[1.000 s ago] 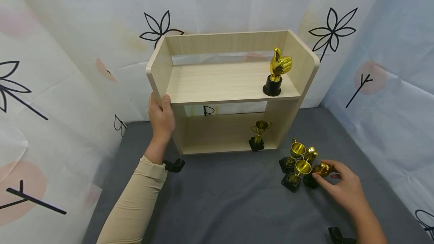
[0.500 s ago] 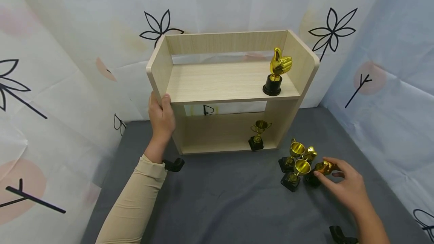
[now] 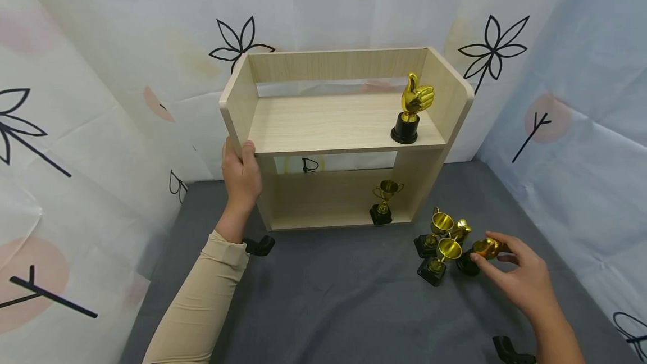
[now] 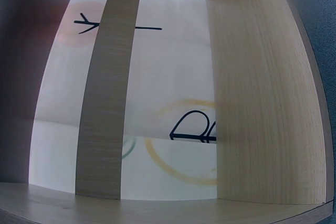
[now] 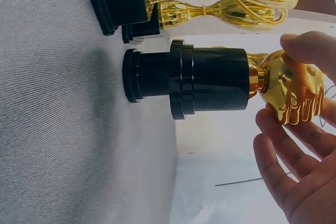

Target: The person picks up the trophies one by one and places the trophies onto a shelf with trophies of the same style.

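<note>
Your right hand (image 3: pixel 525 282) pinches the gold top of a thumbs-up trophy (image 3: pixel 479 253) between thumb and fingertips (image 5: pixel 304 45), the other fingers loosely spread. The trophy has a round black base and stands on the grey cloth (image 3: pixel 354 296) just beside two cup trophies (image 3: pixel 441 240), right of the wooden shelf (image 3: pixel 333 122). Your left hand (image 3: pixel 241 176) grips the shelf's left side panel, fingers curled round its front edge.

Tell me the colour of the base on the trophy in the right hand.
Black base, gold top; clearest in the right wrist view.
</note>
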A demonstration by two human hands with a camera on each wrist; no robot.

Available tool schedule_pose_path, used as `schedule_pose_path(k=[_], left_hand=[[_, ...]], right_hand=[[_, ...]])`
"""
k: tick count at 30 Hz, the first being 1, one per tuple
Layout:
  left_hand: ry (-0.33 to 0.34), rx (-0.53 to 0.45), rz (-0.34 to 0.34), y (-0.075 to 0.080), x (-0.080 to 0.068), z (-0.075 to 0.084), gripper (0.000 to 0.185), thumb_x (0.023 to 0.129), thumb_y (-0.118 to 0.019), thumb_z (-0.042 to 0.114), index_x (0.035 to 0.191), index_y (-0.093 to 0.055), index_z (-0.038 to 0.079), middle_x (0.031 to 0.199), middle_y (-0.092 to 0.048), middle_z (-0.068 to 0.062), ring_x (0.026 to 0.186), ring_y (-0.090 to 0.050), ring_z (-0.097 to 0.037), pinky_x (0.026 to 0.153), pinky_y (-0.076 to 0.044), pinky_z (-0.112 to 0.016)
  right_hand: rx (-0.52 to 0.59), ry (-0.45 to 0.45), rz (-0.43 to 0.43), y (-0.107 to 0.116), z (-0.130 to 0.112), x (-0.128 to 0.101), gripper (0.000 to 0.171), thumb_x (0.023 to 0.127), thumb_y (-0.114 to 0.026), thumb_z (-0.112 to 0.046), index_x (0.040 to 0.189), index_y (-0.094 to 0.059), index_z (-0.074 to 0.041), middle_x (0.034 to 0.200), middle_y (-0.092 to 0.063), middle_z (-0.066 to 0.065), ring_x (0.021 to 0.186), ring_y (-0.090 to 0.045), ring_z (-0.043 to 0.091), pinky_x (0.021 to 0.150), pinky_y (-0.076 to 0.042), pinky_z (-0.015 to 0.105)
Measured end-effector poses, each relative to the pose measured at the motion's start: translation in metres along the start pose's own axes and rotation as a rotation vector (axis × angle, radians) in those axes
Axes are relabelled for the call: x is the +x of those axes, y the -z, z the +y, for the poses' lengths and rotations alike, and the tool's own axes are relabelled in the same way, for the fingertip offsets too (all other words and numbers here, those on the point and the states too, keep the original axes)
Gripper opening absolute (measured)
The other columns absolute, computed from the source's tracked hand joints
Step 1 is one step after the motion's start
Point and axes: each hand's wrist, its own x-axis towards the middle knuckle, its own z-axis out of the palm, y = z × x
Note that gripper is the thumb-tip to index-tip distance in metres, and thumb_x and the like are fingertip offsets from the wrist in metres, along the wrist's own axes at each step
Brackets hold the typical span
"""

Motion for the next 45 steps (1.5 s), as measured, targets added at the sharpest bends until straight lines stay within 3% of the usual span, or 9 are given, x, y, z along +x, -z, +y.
schedule_pose_path(k=[4, 7, 28, 38, 45], left_hand=[[-0.002, 0.002, 0.001, 0.000, 0.000, 0.000, 0.047, 0.103, -0.045, 0.036, 0.123, -0.060, -0.003, 0.112, -0.056, -0.024, 0.098, -0.053, -0.038, 0.087, -0.040, -0.052], [0.001, -0.002, -0.002, 0.000, 0.000, 0.001, 0.047, 0.103, -0.045, 0.036, 0.123, -0.060, -0.003, 0.112, -0.056, -0.024, 0.098, -0.053, -0.038, 0.087, -0.040, -0.052], [0.010, 0.009, -0.008, 0.001, 0.000, -0.001, 0.045, 0.103, -0.045, 0.036, 0.121, -0.060, -0.003, 0.110, -0.055, -0.024, 0.098, -0.052, -0.038, 0.087, -0.040, -0.051], [0.006, 0.017, -0.007, 0.001, 0.000, -0.002, 0.046, 0.103, -0.044, 0.036, 0.123, -0.059, -0.003, 0.110, -0.055, -0.024, 0.097, -0.051, -0.038, 0.086, -0.040, -0.052], [0.007, 0.006, -0.010, 0.002, 0.000, -0.001, 0.047, 0.103, -0.044, 0.037, 0.124, -0.059, -0.002, 0.112, -0.055, -0.023, 0.099, -0.052, -0.037, 0.088, -0.040, -0.052]], right_hand=[[0.018, -0.008, 0.021, 0.003, -0.003, 0.000, 0.056, 0.079, -0.092, -0.007, 0.130, -0.070, -0.001, 0.119, -0.051, -0.035, 0.099, -0.045, -0.026, 0.081, -0.041, -0.002], [0.026, -0.018, 0.026, 0.005, -0.006, 0.000, 0.056, 0.080, -0.092, -0.008, 0.131, -0.071, -0.002, 0.119, -0.045, -0.043, 0.099, -0.045, -0.026, 0.081, -0.041, -0.002], [0.111, 0.004, 0.151, 0.013, -0.019, 0.004, 0.066, 0.072, -0.089, 0.013, 0.133, -0.069, 0.001, 0.118, -0.054, -0.036, 0.105, -0.053, -0.021, 0.084, -0.043, -0.002], [0.196, 0.118, 0.229, 0.018, -0.025, 0.009, 0.097, 0.063, -0.081, 0.030, 0.151, -0.056, -0.002, 0.125, -0.055, -0.034, 0.110, -0.057, -0.017, 0.085, -0.045, 0.000], [0.309, 0.137, 0.318, 0.016, -0.026, 0.013, 0.087, 0.067, -0.079, 0.026, 0.148, -0.054, 0.005, 0.125, -0.063, -0.024, 0.110, -0.063, -0.010, 0.087, -0.048, 0.003]])
